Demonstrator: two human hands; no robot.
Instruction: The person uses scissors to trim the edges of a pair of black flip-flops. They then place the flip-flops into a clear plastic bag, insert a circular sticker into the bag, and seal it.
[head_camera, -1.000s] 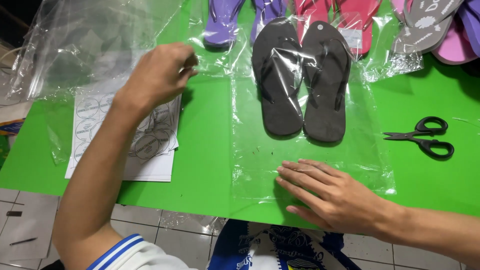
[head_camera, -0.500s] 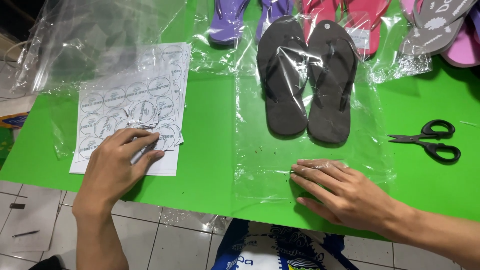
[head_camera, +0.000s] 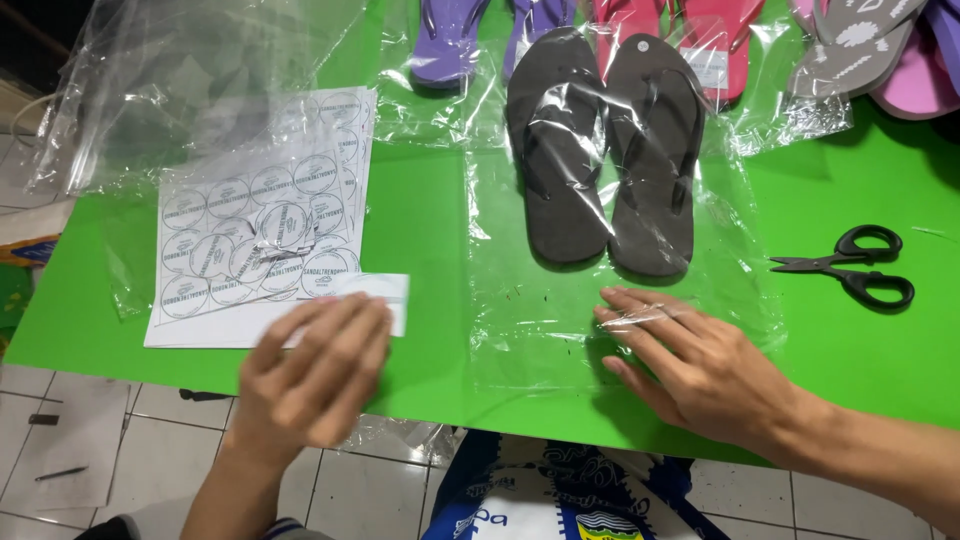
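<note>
Pressing your flat right hand (head_camera: 705, 370) on the clear plastic bag (head_camera: 520, 330) holding the black rubber flip-flops (head_camera: 600, 150), you lift a white strip (head_camera: 365, 290) with left fingers (head_camera: 330, 340); it may crease.

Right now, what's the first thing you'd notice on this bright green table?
A pair of black flip-flops in a clear plastic bag lies mid-table, and the right hand presses the bag's near end flat. The left hand lifts a small white strip by a sheet of round stickers. Black scissors lie at the right.
</note>
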